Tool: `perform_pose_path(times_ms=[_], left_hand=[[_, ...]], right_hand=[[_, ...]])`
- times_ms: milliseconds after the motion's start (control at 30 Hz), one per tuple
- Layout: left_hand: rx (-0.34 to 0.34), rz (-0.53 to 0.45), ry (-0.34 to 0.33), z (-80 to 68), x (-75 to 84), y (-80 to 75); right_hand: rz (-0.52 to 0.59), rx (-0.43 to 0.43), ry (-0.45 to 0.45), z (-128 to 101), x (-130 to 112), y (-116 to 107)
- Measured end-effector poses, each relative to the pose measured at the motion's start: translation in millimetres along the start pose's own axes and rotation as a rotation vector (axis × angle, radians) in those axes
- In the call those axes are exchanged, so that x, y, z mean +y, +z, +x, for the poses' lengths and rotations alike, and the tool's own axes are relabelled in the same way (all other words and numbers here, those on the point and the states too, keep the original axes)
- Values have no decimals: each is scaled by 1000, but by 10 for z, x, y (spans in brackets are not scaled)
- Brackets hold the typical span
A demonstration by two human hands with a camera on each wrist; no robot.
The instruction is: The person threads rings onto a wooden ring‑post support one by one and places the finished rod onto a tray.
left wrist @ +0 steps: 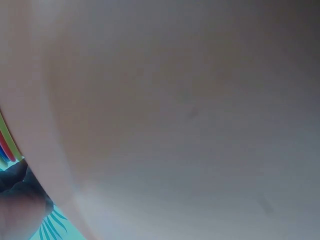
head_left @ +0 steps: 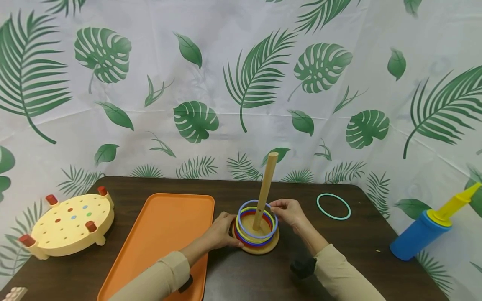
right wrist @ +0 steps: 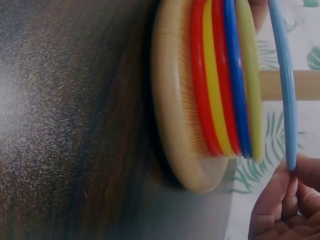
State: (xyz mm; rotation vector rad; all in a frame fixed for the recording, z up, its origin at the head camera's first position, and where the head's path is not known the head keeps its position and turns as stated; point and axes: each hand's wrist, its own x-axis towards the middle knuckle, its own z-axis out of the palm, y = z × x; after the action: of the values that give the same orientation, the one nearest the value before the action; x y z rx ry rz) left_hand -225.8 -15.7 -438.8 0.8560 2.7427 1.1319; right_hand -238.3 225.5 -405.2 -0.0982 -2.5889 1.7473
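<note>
A wooden stand (head_left: 263,247) with an upright peg (head_left: 265,188) sits mid-table, and several coloured rings (head_left: 251,239) are stacked on its base. My right hand (head_left: 276,205) pinches a light blue ring (head_left: 244,228) that circles the peg, tilted above the stack. My left hand (head_left: 230,232) grips the left edge of the base. The right wrist view shows the base (right wrist: 177,125), the stacked rings (right wrist: 220,90) and the light blue ring (right wrist: 284,75) pinched by my right hand (right wrist: 294,169). The left wrist view is almost wholly blocked by a blurred surface, apart from a sliver of rings (left wrist: 6,145).
A teal ring (head_left: 333,206) lies on the dark table (head_left: 376,251) to the right of the stand. An orange tray (head_left: 162,234) lies left of it. At the far left stands a yellow pegboard toy (head_left: 69,221), and a blue and yellow pump (head_left: 429,230) lies at the right edge.
</note>
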Motion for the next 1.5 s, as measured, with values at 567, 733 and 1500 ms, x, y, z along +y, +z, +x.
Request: perform_pose_path(times_ms=[567,733,1500], left_hand=[[16,18,3,3,-1,21],[14,19,10,0,4,23],[-2,23,-20,2,-11,46]], right_hand=[[-21,-2,23,38,33,84],[-15,3,4,28,59,96],[-12,32,-7,0,120,132]])
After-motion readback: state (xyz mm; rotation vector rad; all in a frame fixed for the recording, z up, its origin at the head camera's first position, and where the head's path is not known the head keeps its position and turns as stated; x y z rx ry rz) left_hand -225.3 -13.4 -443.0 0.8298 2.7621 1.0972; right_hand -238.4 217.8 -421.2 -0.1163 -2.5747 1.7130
